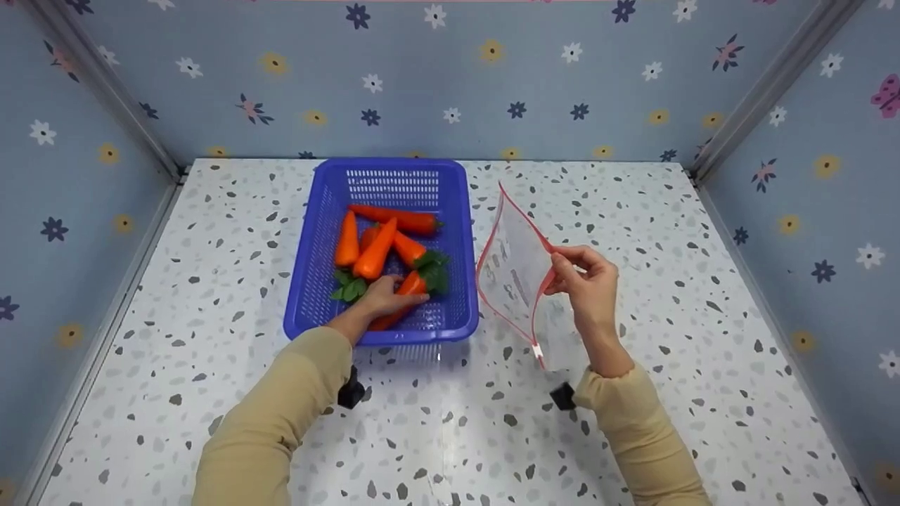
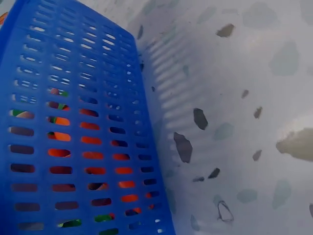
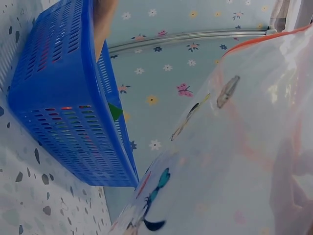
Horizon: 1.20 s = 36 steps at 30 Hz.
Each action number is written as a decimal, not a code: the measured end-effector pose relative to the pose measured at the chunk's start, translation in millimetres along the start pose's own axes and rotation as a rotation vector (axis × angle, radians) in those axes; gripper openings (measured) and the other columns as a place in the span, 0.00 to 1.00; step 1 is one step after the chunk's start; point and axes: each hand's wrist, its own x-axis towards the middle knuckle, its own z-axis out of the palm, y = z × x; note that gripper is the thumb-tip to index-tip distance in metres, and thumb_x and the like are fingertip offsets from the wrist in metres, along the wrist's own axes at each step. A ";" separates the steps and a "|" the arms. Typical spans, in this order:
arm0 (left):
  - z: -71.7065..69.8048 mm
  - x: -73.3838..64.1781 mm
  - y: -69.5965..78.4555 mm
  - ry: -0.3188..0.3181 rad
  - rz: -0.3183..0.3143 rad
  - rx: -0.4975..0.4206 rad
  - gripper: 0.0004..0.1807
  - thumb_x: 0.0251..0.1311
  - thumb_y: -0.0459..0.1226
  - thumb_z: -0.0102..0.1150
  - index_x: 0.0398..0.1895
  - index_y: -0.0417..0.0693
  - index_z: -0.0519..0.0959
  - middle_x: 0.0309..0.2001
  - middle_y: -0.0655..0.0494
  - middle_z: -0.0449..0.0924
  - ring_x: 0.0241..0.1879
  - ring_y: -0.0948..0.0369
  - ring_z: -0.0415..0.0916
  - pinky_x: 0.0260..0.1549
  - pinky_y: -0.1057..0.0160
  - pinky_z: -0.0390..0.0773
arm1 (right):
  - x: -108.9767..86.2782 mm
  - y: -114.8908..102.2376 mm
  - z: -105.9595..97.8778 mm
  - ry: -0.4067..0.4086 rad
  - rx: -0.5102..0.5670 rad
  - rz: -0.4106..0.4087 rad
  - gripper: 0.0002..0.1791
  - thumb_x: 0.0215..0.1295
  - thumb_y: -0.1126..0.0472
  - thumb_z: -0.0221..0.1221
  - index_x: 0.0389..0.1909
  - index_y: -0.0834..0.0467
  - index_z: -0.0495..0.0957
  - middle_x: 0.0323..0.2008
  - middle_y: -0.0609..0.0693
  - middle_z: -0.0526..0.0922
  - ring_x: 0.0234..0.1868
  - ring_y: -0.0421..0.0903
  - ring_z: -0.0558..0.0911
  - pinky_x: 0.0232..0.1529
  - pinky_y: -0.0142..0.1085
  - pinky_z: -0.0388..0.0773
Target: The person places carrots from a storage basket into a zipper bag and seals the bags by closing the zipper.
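Note:
Inside a blue plastic basket (image 1: 467, 309) lie several orange carrots (image 1: 376, 249), some with green leafy tops. My left hand (image 1: 380, 299) reaches over the basket's near side and grips a carrot (image 1: 415, 284) near the front, thumb on one side and fingers on the other. Only the basket's slotted wall (image 2: 83, 117) shows in the left wrist view, with orange behind the slots. To the right of the basket, my right hand (image 1: 585, 281) pinches the red-edged rim of a clear zip bag (image 1: 517, 270). Its mouth gapes towards the basket, and a white slider sits at the near end.
The speckled white tabletop (image 1: 457, 436) carries the basket. Flower-patterned panels (image 1: 450, 77) stand at the back and both sides, joined by grey corner posts. A dark wrist mount (image 1: 351, 390) hangs by the left sleeve, and another (image 1: 562, 396) by the right.

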 end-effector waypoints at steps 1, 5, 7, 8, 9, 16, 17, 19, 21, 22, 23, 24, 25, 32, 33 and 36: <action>0.6 1.0 -1.4 -0.001 0.003 0.007 0.48 0.43 0.57 0.62 0.58 0.29 0.61 0.48 0.39 0.69 0.42 0.51 0.68 0.44 0.57 0.69 | -0.2 -0.4 0.5 -0.003 0.000 -0.003 0.09 0.56 0.71 0.56 0.35 0.76 0.75 0.25 0.56 0.76 0.14 0.46 0.76 0.16 0.33 0.75; 0.7 -2.1 -0.8 0.004 0.023 0.024 0.43 0.46 0.54 0.61 0.56 0.29 0.63 0.45 0.39 0.71 0.39 0.52 0.68 0.41 0.58 0.70 | -1.1 -0.1 1.5 -0.015 0.003 -0.013 0.10 0.57 0.71 0.56 0.35 0.76 0.74 0.24 0.56 0.75 0.14 0.46 0.76 0.16 0.34 0.75; -0.8 -6.7 3.8 -0.001 0.016 0.034 0.39 0.50 0.49 0.60 0.56 0.29 0.63 0.47 0.38 0.70 0.41 0.51 0.68 0.43 0.57 0.69 | -0.3 2.8 0.5 -0.023 0.007 -0.026 0.11 0.57 0.70 0.56 0.35 0.77 0.74 0.25 0.60 0.75 0.14 0.48 0.76 0.16 0.35 0.76; -0.8 -7.3 4.7 0.004 0.025 0.044 0.37 0.51 0.48 0.60 0.56 0.28 0.63 0.46 0.38 0.71 0.41 0.51 0.68 0.42 0.56 0.69 | -0.4 1.7 1.3 -0.036 0.041 -0.027 0.10 0.57 0.70 0.56 0.35 0.76 0.74 0.25 0.60 0.75 0.14 0.48 0.76 0.17 0.34 0.76; -0.5 -6.6 5.2 0.006 0.027 0.059 0.35 0.52 0.46 0.59 0.55 0.29 0.64 0.46 0.38 0.71 0.41 0.50 0.68 0.43 0.56 0.69 | -1.2 0.6 1.3 -0.045 0.077 -0.023 0.10 0.57 0.70 0.56 0.35 0.75 0.75 0.25 0.60 0.75 0.14 0.49 0.76 0.16 0.35 0.76; 10.5 29.2 -28.1 0.024 0.114 0.119 0.36 0.48 0.53 0.60 0.52 0.34 0.67 0.41 0.43 0.73 0.37 0.53 0.70 0.38 0.58 0.70 | 22.2 81.1 -31.4 -0.053 0.132 -0.035 0.10 0.54 0.66 0.60 0.35 0.70 0.77 0.26 0.64 0.75 0.15 0.53 0.77 0.15 0.38 0.75; 10.7 30.3 -29.6 0.022 0.119 0.122 0.37 0.48 0.54 0.60 0.52 0.34 0.67 0.40 0.44 0.73 0.37 0.53 0.70 0.37 0.58 0.70 | 17.3 64.7 -24.5 -0.044 0.113 -0.041 0.10 0.54 0.67 0.60 0.35 0.70 0.77 0.26 0.64 0.75 0.15 0.54 0.77 0.14 0.38 0.75; 9.0 25.0 -25.3 0.024 0.111 0.116 0.35 0.49 0.52 0.59 0.52 0.34 0.67 0.40 0.44 0.73 0.36 0.53 0.69 0.36 0.58 0.70 | 9.7 42.5 -13.3 -0.024 0.071 -0.030 0.11 0.53 0.65 0.61 0.34 0.70 0.77 0.26 0.64 0.74 0.15 0.52 0.77 0.15 0.38 0.75; 4.3 12.8 -10.7 0.015 0.057 0.133 0.33 0.51 0.48 0.60 0.53 0.32 0.67 0.40 0.42 0.72 0.36 0.52 0.69 0.36 0.56 0.69 | 3.9 26.7 -5.7 -0.014 0.031 -0.031 0.10 0.54 0.65 0.60 0.33 0.70 0.77 0.26 0.62 0.75 0.15 0.50 0.77 0.16 0.36 0.75; 2.9 8.2 -7.2 0.020 0.063 0.137 0.32 0.52 0.47 0.59 0.52 0.31 0.67 0.39 0.42 0.72 0.36 0.52 0.69 0.35 0.57 0.69 | 1.5 19.3 -2.5 -0.013 0.020 -0.025 0.09 0.55 0.66 0.59 0.33 0.69 0.77 0.26 0.61 0.76 0.15 0.49 0.77 0.16 0.34 0.76; 0.4 -0.4 -0.1 0.031 0.072 0.142 0.31 0.52 0.46 0.59 0.51 0.31 0.67 0.37 0.43 0.72 0.34 0.53 0.69 0.34 0.58 0.69 | -0.4 13.0 0.1 -0.008 0.018 -0.012 0.08 0.55 0.68 0.58 0.34 0.70 0.77 0.26 0.60 0.76 0.15 0.47 0.77 0.16 0.34 0.75; -0.7 -4.7 3.6 0.042 0.083 0.148 0.30 0.52 0.45 0.59 0.50 0.30 0.68 0.36 0.43 0.72 0.33 0.53 0.68 0.33 0.59 0.69 | -3.0 3.9 3.7 0.001 -0.012 0.000 0.09 0.56 0.68 0.58 0.34 0.71 0.77 0.25 0.60 0.75 0.15 0.47 0.77 0.17 0.34 0.76; -1.5 -7.9 6.2 0.053 0.095 0.157 0.29 0.52 0.45 0.59 0.49 0.30 0.68 0.35 0.44 0.72 0.32 0.54 0.68 0.32 0.60 0.69 | -4.0 -0.5 5.2 0.002 -0.018 0.013 0.08 0.56 0.69 0.57 0.34 0.71 0.76 0.25 0.59 0.76 0.15 0.46 0.77 0.17 0.33 0.76; -0.8 -15.1 18.0 0.094 0.094 0.195 0.25 0.54 0.45 0.58 0.44 0.30 0.71 0.30 0.47 0.70 0.29 0.54 0.67 0.31 0.59 0.67 | -3.1 3.1 3.4 0.017 -0.029 0.039 0.08 0.57 0.70 0.56 0.35 0.73 0.76 0.26 0.58 0.76 0.15 0.46 0.76 0.17 0.33 0.75; -0.5 -15.5 19.5 0.095 0.089 0.203 0.25 0.54 0.45 0.58 0.44 0.30 0.71 0.29 0.48 0.70 0.29 0.54 0.66 0.31 0.59 0.67 | -2.7 3.6 3.2 0.017 -0.027 0.033 0.08 0.56 0.70 0.57 0.34 0.73 0.76 0.25 0.59 0.75 0.15 0.46 0.76 0.17 0.33 0.75; -1.6 -17.4 25.3 0.109 0.086 0.205 0.24 0.53 0.47 0.57 0.39 0.31 0.73 0.26 0.49 0.68 0.27 0.54 0.66 0.31 0.58 0.68 | -2.0 5.2 2.3 0.015 -0.014 0.017 0.08 0.56 0.70 0.57 0.34 0.73 0.75 0.25 0.59 0.75 0.15 0.46 0.76 0.16 0.33 0.75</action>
